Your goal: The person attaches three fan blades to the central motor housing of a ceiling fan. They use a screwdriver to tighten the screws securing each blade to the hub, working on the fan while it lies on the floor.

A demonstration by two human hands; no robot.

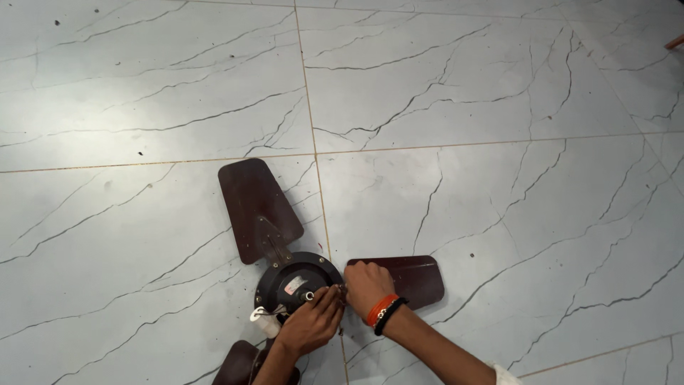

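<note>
Down at the near edge of the view, both forearms reach in from below and meet over a dark ceiling fan lying on the floor. Coming up from the near left, the left hand (311, 326) has its knuckles up and its fingers curled down onto the near right rim of the fan's round black motor hub (298, 279); whether those fingers pinch anything cannot be told, as the fingertips are hidden between the two hands. Angled in from the near right, the right hand (366, 285) is closed into a loose fist, pressing at the spot where the right blade (410, 278) joins the hub, with an orange band and a black band (382, 311) on its wrist; what it grips, if anything, is too small to make out. The two hands touch or nearly touch at that joint. A second brown blade (255, 203) points away to the far left, fixed to the hub by a metal bracket, and a third blade (239, 363) runs off the near edge under the left forearm. Just left of the hub, a white part (267, 322) with thin wires sits against it. Pale grey marble-look tiles (499, 107) with dark veins and thin grout lines spread out all around the fan.
</note>
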